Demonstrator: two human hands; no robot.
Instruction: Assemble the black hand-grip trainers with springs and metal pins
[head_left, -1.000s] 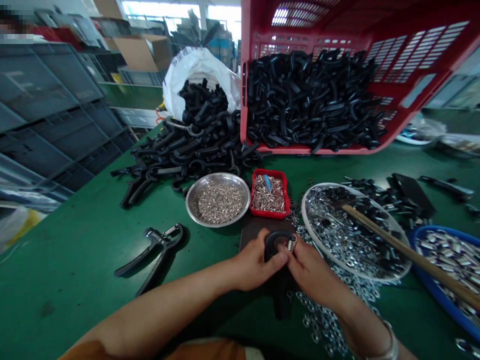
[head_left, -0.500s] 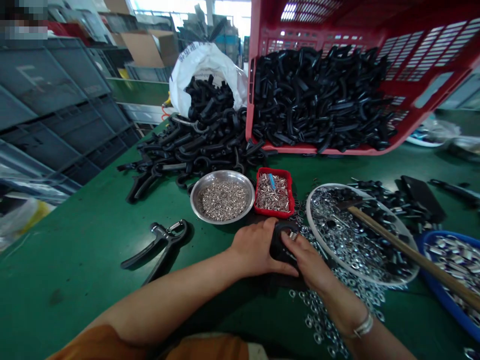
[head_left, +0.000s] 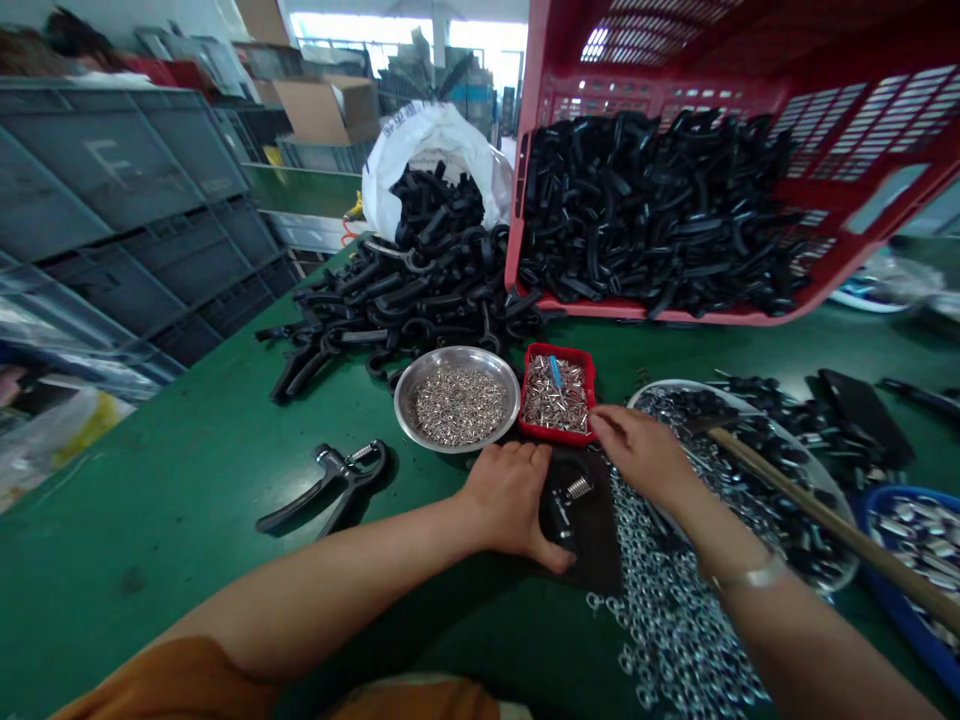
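My left hand [head_left: 514, 505] is closed round a black hand grip lying on a dark mat [head_left: 604, 550]. The grip's metal coil spring [head_left: 580, 487] shows to the right of my fingers, while its handles are mostly hidden under my palm. My right hand [head_left: 649, 455] is at the right edge of a small red tray [head_left: 559, 434] of metal pins, its fingers stretched towards it; nothing shows in them. A blue-handled piece [head_left: 555, 372] lies on the pins. To the left, another hand grip [head_left: 341, 485] with a spring rests on the green table.
A steel bowl [head_left: 403, 420] holds small metal parts. Behind are piled black handles [head_left: 405, 290] and a red crate [head_left: 516, 240] of them. At right, a hammer [head_left: 817, 505] lies across a white-rimmed basin [head_left: 851, 570] near loose metal rings [head_left: 660, 600] and a blue basin [head_left: 874, 560].
My right hand has left the hand grip and moved up and right to the red tray. My left hand stays on the grip, whose spring is now uncovered. The view has shifted slightly.
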